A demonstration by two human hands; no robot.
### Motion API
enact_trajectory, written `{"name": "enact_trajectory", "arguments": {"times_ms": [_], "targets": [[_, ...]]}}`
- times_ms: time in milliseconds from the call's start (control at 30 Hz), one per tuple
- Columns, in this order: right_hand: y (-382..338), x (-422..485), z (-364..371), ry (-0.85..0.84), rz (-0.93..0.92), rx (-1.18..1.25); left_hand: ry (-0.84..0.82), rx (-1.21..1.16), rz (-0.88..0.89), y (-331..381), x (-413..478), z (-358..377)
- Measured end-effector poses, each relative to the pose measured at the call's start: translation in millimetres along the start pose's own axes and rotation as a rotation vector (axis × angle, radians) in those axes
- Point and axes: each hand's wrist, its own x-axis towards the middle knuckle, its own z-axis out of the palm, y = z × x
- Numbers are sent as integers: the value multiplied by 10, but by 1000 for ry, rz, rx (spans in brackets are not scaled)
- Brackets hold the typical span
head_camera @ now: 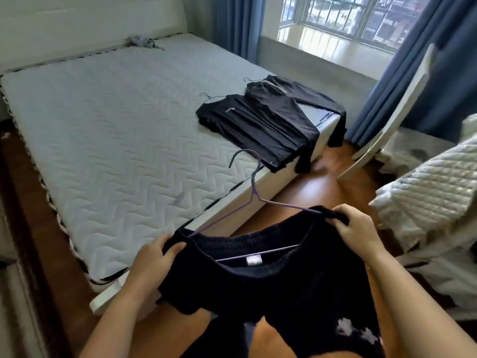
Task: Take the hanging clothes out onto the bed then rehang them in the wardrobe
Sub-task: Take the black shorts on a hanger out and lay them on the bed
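Beside the bed [129, 130], both forearms reach forward, palms down. Left hand [157, 257] and right hand [353, 226] each pinch a shoulder of a black sweater [271, 288] on a purple hanger [254, 192]. Two black shirts [260, 125] lie on the mattress corner.

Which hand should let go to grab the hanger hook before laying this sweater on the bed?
Probably the left hand: the purple wire hanger hook curves toward its side, nearer the white quilted mattress.
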Motion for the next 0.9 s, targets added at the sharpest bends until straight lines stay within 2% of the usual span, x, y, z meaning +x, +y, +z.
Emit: {"name": "enact_trajectory", "arguments": {"times_ms": [233, 433, 600, 900], "targets": [[332, 1260, -30, -48, 183, -59, -2, 84, -27, 585, 1423, 552], [321, 2333, 87, -124, 201, -79, 25, 91, -74, 926, 2349, 596], [119, 3174, 493, -276, 114, -57, 91, 111, -204, 798, 2761, 447], [-661, 5005, 1431, -555, -101, -7, 387, 71, -501, 697, 3489, 222]]}}
